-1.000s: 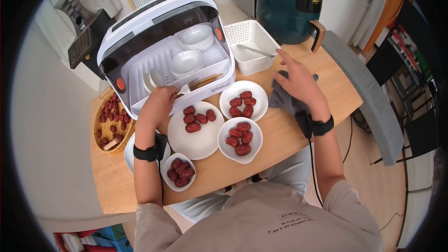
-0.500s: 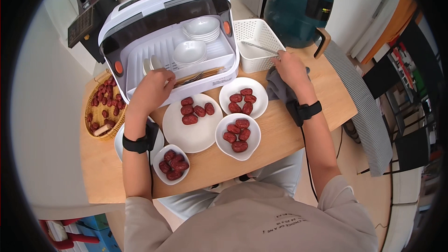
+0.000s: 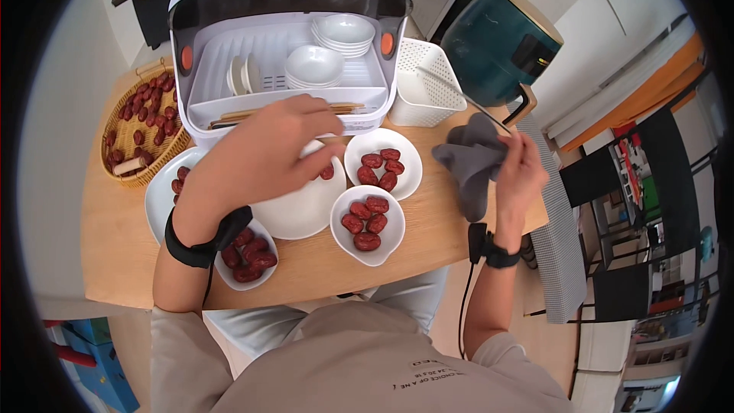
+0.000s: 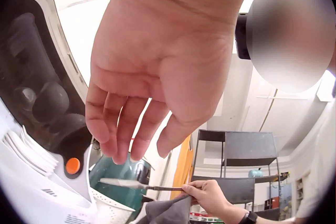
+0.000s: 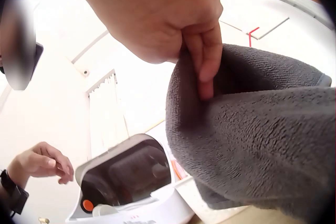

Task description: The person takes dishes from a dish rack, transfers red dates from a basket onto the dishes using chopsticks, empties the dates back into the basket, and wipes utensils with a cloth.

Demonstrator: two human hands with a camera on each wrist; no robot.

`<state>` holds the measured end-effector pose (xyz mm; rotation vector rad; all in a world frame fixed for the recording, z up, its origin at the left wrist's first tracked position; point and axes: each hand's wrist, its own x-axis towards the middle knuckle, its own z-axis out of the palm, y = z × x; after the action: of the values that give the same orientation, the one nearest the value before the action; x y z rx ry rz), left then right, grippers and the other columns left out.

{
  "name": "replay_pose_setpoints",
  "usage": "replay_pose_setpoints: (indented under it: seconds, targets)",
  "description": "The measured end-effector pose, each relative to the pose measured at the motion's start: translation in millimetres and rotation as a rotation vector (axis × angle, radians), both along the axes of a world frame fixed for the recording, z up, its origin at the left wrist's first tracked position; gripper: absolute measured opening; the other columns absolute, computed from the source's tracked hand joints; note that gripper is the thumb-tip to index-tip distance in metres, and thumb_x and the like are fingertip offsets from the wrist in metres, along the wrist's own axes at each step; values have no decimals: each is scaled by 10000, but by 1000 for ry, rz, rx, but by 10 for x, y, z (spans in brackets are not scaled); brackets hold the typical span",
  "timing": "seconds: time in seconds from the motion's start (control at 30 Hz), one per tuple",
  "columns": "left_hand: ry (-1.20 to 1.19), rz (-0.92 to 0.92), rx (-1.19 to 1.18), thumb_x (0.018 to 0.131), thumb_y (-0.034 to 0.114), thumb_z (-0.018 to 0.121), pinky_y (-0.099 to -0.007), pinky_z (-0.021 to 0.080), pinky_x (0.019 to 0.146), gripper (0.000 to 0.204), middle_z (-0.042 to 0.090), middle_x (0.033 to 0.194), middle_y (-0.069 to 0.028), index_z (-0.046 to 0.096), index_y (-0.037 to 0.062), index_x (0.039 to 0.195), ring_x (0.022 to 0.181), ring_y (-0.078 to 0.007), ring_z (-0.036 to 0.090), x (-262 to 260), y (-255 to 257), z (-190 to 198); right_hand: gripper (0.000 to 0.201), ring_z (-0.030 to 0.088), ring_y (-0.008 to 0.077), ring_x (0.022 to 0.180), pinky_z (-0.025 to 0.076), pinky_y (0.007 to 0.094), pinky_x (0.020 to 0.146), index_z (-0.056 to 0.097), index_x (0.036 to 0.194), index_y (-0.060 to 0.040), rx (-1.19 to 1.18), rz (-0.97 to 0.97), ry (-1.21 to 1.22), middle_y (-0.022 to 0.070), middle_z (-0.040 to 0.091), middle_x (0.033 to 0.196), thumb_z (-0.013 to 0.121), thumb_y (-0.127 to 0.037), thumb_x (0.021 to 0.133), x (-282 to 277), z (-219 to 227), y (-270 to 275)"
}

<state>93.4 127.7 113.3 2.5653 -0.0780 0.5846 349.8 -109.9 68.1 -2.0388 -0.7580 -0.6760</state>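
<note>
My left hand hovers palm down over the large white plate, partly covering it and its dates. Its fingers hang loosely bent with nothing between them, as the left wrist view shows of the same hand. At the table's right side my right hand pinches the end of a long silver utensil, whose flat blade points over the perforated white basket. A grey cloth hangs beside that hand; in the right wrist view its fingers grip a fold of the cloth.
Behind the plates stands a white dish box with bowls, small plates and chopsticks. Bowls of dates are near the front edge, a wicker basket at the left, and a green appliance at the back right.
My left hand has drawn back from the box's front compartment to above the plate. My right hand has taken hold of the utensil and moved right with it; the cloth has shifted and changed shape.
</note>
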Motion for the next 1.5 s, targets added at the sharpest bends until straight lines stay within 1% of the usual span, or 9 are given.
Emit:
replay_pose_setpoints:
  seconds: [0.23,0.43,0.7,0.77,0.83,0.9,0.93,1.1,1.5]
  targets:
    - [-118,-19,-234,943,190,601,-344,470,876,440,584,1130,-165,482,-25,1308,983,-278,596,-36,-414,42,143,692,132,738,527,243,671,676,1026,12,190,41,-245,85,743,898,595,-72,943,-930,365,-89]
    - [-205,-69,-1272,1038,275,420,-293,418,913,385,625,1162,-99,491,2,1299,1042,-168,578,-60,-583,158,330,725,252,820,561,300,737,615,1116,80,81,561,-347,187,719,973,732,39,809,-1516,363,214]
    - [-588,-135,-1431,1039,268,406,-262,396,576,248,386,632,26,521,51,1002,618,-113,480,-244,49,292,515,642,359,1083,466,398,984,385,1342,34,319,769,-96,301,601,1210,588,41,869,-1350,420,221]
    - [-456,-78,-1295,1024,238,452,-243,298,487,212,394,633,34,550,51,1034,548,-71,381,-333,161,333,430,589,428,1138,471,450,989,406,1312,24,463,843,-208,359,482,1312,538,-43,908,-1302,570,217]
    - [-317,394,-434,998,188,498,-248,304,494,189,420,629,26,578,36,1078,543,-65,383,-310,123,338,395,538,464,1187,461,486,1006,462,1258,-1,454,752,-468,367,434,1344,565,-117,896,-1308,749,302]
    - [-245,423,-340,947,134,568,-260,320,505,174,458,617,-16,616,13,1062,544,-87,396,-314,102,281,499,489,487,1220,412,478,1054,451,1270,65,-73,770,-1634,394,349,1392,585,-88,815,-881,1305,566]
    - [-297,315,-237,917,115,594,-277,340,509,169,473,619,-47,627,-2,1034,542,-121,427,-288,94,219,498,480,505,1229,377,502,1074,457,1272,31,82,926,-718,389,297,1432,601,-32,800,-1178,1003,594]
    - [-349,213,108,761,23,640,-355,412,515,237,565,669,-128,663,-15,994,569,-291,538,-320,0,282,454,577,353,1176,451,375,986,561,1239,13,-201,1000,-539,221,579,1273,632,54,793,-1203,824,1076]
    - [-348,143,71,714,-70,658,-268,493,520,346,678,810,-103,667,-23,1057,632,-196,656,-285,53,285,440,613,345,826,500,346,742,596,1176,21,-412,890,-453,185,618,1000,724,-37,759,-1150,894,1008]
